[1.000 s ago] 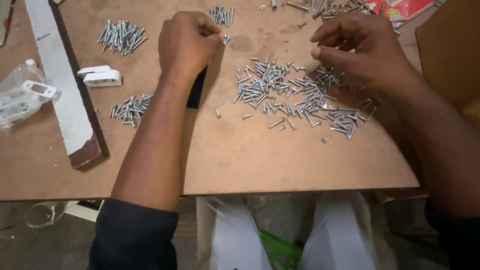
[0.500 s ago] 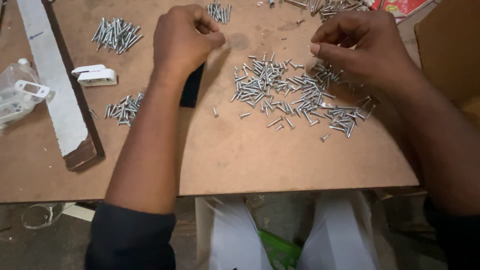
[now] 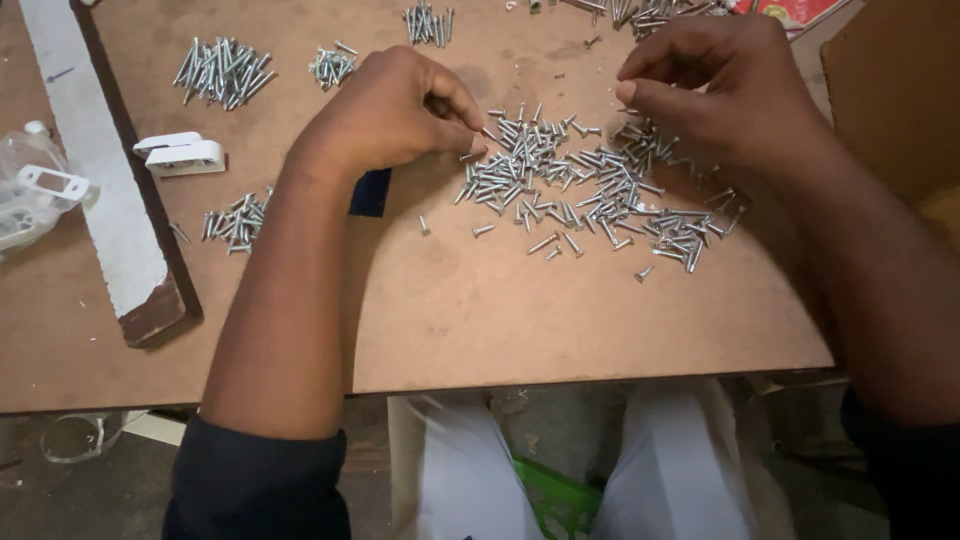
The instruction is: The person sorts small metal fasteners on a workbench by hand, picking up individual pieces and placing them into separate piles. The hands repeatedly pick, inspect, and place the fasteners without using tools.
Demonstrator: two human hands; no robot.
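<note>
A big loose pile of silver screws [image 3: 590, 185] lies on the brown board [image 3: 450, 320] between my hands. My left hand [image 3: 395, 110] rests at the pile's left edge, thumb and forefinger pinched together against the nearest screws; I cannot see whether a screw is between them. My right hand [image 3: 720, 90] hovers over the pile's far right side with its fingers curled in and the thumb pressed to the forefinger. Nothing shows in its grasp. A dark blue object [image 3: 370, 192] lies partly hidden under my left wrist.
Smaller sorted heaps of screws lie at the far left [image 3: 220, 70], beside it [image 3: 332, 65], at the top [image 3: 430, 22] and near my left forearm [image 3: 235, 218]. White plastic brackets [image 3: 185, 155], a white-faced plank [image 3: 100, 180], a clear bag [image 3: 30, 190] and a cardboard box [image 3: 890, 90] surround them.
My left hand has come back from the small heap at the top of the board down to the left edge of the big pile. My right hand has hardly moved.
</note>
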